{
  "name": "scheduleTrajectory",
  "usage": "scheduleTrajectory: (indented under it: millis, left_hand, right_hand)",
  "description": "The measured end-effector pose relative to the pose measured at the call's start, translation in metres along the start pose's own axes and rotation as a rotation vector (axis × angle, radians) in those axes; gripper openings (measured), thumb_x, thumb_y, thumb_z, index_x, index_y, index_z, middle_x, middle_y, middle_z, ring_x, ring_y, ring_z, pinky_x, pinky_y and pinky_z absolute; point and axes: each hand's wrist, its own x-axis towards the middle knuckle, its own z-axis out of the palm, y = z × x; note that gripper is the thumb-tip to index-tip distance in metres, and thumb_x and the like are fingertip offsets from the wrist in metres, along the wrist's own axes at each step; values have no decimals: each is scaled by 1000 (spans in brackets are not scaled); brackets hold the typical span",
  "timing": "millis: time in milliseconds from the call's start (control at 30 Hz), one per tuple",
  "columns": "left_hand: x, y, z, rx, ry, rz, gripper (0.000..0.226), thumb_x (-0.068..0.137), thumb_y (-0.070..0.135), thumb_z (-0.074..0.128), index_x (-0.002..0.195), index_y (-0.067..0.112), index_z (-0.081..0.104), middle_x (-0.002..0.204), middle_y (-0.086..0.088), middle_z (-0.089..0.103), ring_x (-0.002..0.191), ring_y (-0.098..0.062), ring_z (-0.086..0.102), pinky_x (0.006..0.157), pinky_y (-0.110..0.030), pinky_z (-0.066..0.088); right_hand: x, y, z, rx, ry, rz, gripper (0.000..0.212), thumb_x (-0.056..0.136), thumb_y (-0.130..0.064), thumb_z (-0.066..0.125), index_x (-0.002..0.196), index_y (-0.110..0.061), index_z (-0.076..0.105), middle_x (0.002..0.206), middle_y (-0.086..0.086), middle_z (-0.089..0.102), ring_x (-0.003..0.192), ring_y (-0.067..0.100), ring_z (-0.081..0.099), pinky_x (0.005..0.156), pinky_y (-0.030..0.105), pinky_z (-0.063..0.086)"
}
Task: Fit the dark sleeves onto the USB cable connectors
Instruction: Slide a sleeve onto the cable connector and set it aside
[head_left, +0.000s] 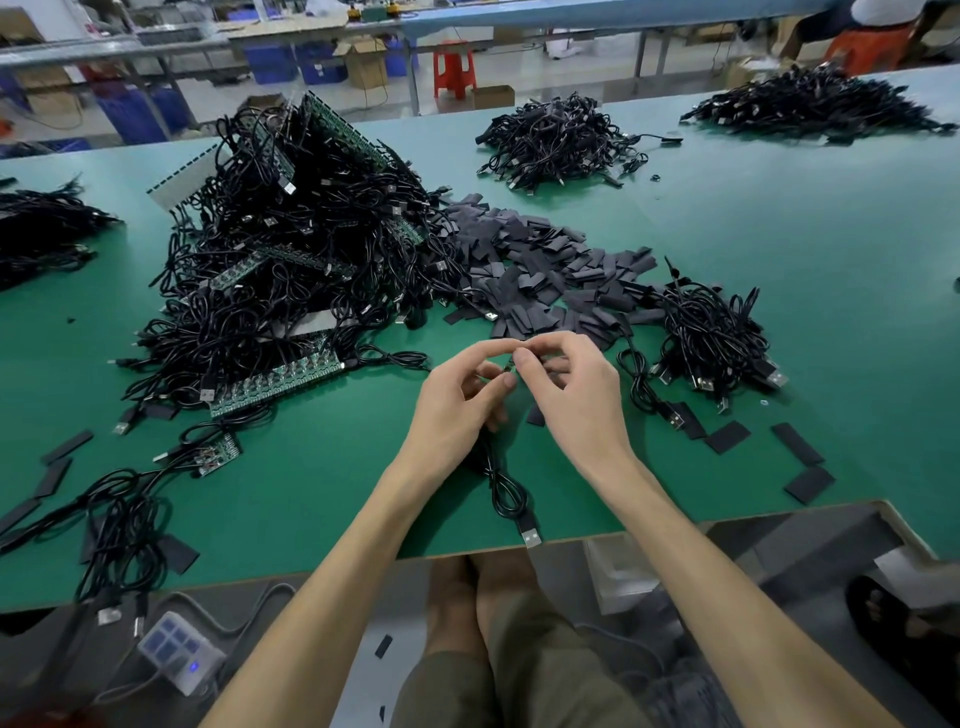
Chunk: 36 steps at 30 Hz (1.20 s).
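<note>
Item: thin black USB cable (501, 488). Its upper end is hidden between fingertips at mid-table, and its loop trails toward the near edge, where its flat silver plug (531, 536) overhangs.

Left hand (457, 400): fingers curled, pinching the cable's upper end.

Right hand (571, 384): thumb and forefinger pinching the same end. Whether a sleeve sits there cannot be told.

Green matt table (322, 483): open surface around both forearms up to the near edge.

Behind: heap of flat dark grey sleeves (524, 260).

Left: large tangle of black cables and green circuit strips (291, 249).

Right: smaller cable bundle (711, 332).

Far floor: blue plastic crates (270, 62), contents unreadable.
</note>
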Motion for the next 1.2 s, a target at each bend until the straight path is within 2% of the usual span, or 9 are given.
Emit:
scheduleTrajectory:
  millis: [233,333,400,533,700,800,900,1033,1200]
  left_hand:
    - [-2,0,-1,-22,40,-15,23,95,9,71,116,18,71,73,-5,64,54,-25,61,57,-44,55]
    - [-2,0,-2,-30,68,-22,15,97,12,69,111,18,73,74,-5,66,52,-27,61,53,-41,55]
    - [-2,0,-2,-52,86,-34,12,99,15,67,108,18,74,73,-2,64,51,-26,61,50,-36,53]
    - [-1,0,-3,-75,105,-39,12,100,16,65,107,20,75,76,-6,63,51,-26,61,49,-34,53]
    - [0,-2,-3,-90,98,-49,14,102,13,63,109,16,75,79,-10,67,54,-27,63,50,-33,53]
    - [0,-4,-3,-110,90,-47,13,100,11,65,109,14,75,86,-15,72,57,-25,66,52,-32,54]
    - [0,-6,-2,-141,80,-51,14,99,10,66,110,12,74,85,-10,74,62,-23,67,53,-30,55]
    - [1,-9,-3,-207,77,-65,15,97,7,69,111,11,74,84,-10,75,71,-18,68,55,-27,55]
    - [1,-11,-4,-220,79,-74,16,96,4,69,110,10,74,84,-20,72,74,-17,67,56,-26,55]
  right_hand:
    - [-3,-2,1,81,-107,44,17,98,-40,66,100,-23,70,83,-7,76,85,6,72,78,39,61]
    - [-3,-1,0,125,-127,56,18,98,-41,67,97,-23,71,79,-11,75,69,6,71,60,22,56]
    - [-2,-1,0,129,-136,63,21,97,-41,68,98,-20,73,76,-8,74,59,5,66,56,17,51]
    - [0,-1,-2,139,-133,70,23,95,-39,71,97,-17,73,76,-6,72,57,3,63,56,15,49]
    - [1,-1,-2,149,-133,88,25,89,-40,78,95,-17,72,76,-8,74,57,13,66,57,24,54]
    - [1,0,-4,219,-109,105,24,82,-35,86,93,-18,72,79,-6,75,59,14,68,55,24,54]
    - [2,1,-6,294,-103,111,24,79,-26,88,94,-15,73,81,0,77,63,14,70,58,23,54]
    - [3,2,-5,334,-132,99,24,80,-15,86,99,-10,72,86,2,76,75,19,73,69,31,61]
    - [2,2,-4,377,-176,81,28,82,-10,85,105,-13,69,88,2,76,77,19,73,70,36,62]
